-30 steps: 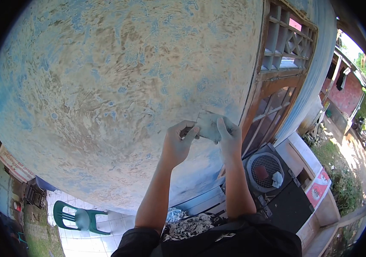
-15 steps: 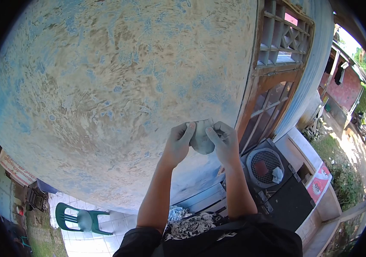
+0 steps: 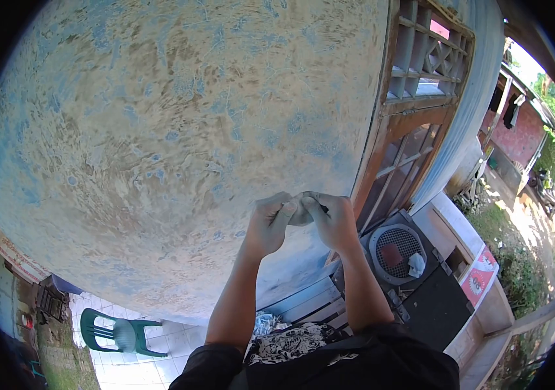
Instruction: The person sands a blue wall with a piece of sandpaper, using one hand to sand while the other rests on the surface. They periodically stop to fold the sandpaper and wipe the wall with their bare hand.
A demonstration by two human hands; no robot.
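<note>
Close by wall (image 3: 160, 130) and door (image 3: 420, 114), left grip (image 3: 269, 227) and right grip (image 3: 336, 225) clamp grey sheet (image 3: 301, 218).

Thin, flexible, grey sheet (image 3: 301, 217), bent into a compact, rounded form, its sides and upper part largely hidden; held up before the weathered blue-and-beige painted wall (image 3: 173, 149), toward that wall's right edge.

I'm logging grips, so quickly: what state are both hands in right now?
Left hand: closed, pinching one side of the grey sheet.
Right hand: closed, pinching the other side of the grey sheet.
</note>
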